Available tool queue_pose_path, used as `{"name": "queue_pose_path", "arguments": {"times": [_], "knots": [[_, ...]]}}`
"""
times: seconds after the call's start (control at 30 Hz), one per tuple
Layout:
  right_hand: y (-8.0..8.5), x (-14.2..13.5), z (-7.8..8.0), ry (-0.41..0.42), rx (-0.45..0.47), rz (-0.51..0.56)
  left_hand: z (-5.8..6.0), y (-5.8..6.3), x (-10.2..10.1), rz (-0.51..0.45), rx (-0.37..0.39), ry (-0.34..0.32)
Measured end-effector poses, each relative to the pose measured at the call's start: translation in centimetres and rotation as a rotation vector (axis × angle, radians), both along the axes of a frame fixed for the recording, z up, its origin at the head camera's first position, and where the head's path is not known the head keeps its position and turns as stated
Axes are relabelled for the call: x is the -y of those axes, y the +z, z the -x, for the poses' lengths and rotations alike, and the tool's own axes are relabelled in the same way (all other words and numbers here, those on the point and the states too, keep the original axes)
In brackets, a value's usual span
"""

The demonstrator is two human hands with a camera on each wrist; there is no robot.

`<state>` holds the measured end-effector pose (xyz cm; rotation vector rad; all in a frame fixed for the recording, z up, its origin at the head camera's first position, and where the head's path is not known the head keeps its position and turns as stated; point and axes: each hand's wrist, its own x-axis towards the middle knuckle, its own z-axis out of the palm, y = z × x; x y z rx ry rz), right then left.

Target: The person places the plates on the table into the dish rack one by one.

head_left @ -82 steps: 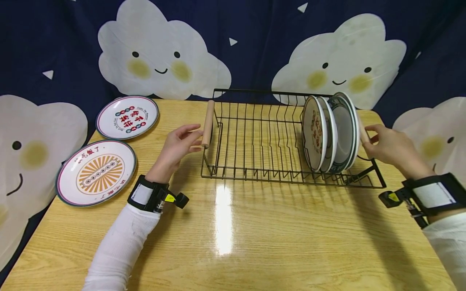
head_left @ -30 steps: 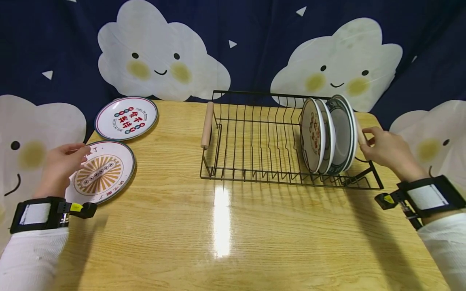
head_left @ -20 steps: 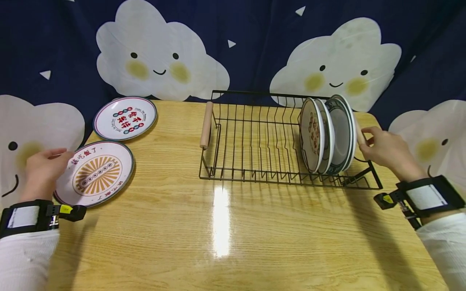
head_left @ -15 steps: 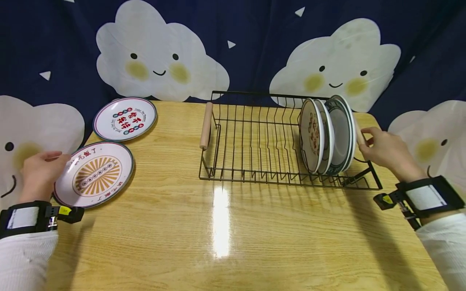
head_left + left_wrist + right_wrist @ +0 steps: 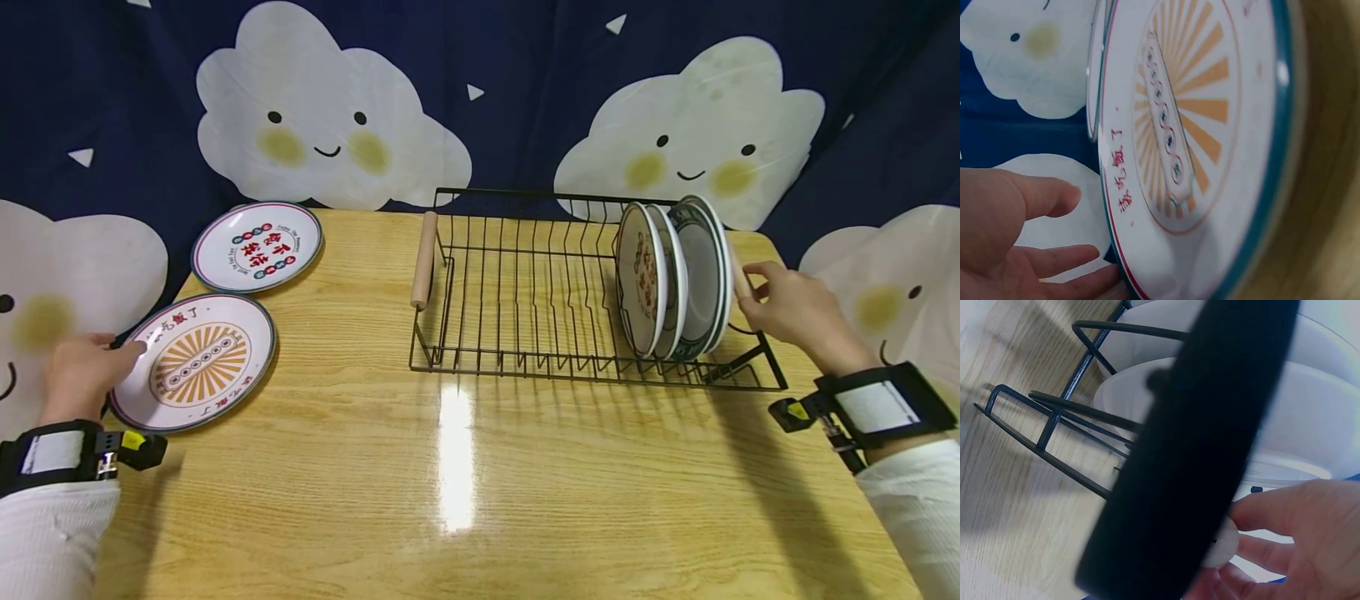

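At the table's left, my left hand [image 5: 82, 375] is at the outer edge of a white plate [image 5: 198, 362] with a teal rim and an orange sunburst. In the left wrist view the thumb [image 5: 1054, 197] stands apart from the fingers, whose tips reach the plate's rim. My right hand [image 5: 795, 312] grips the right wooden handle [image 5: 1224, 544] of a black wire dish rack [image 5: 525, 373]. Several plates [image 5: 642, 279] and dishes stand upright at the rack's right end. A black strap or mount hides part of the right wrist view.
A second white plate [image 5: 257, 247] with red characters lies behind the sunburst plate. The rack's left wooden handle [image 5: 425, 260] faces the plates across bare wooden table [image 5: 352, 333]. A dark blue cloud-print curtain [image 5: 517, 100] hangs along the back.
My left hand has left the area of the rack's left handle, crossed to the sunburst plate's outer edge and lowered there. My right hand has stayed on its handle.
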<state>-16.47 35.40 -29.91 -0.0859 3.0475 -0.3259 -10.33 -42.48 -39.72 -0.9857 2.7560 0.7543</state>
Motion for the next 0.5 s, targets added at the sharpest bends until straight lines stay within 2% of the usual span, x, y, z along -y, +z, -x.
{"name": "queue_pose_path", "arguments": {"times": [0.1,0.17,0.23,0.33,0.5], "knots": [[0.0,0.0,0.0,-0.001,-0.003,0.0,-1.0,2.0,-2.0,0.01,0.047,-0.053],[0.0,0.0,0.0,0.0,-0.008,0.0,-1.7,2.7,-2.8,0.007,0.048,-0.083],[0.0,0.0,0.0,0.002,-0.016,-0.003,-2.1,2.8,-3.0,0.004,0.05,-0.094],[-0.1,0.1,0.0,0.004,-0.029,-0.008,-2.0,1.7,-1.9,-0.015,0.066,-0.081],[-0.2,0.1,0.0,-0.003,-0.04,-0.014,-1.1,-1.0,0.8,-0.053,0.128,0.001]]}}
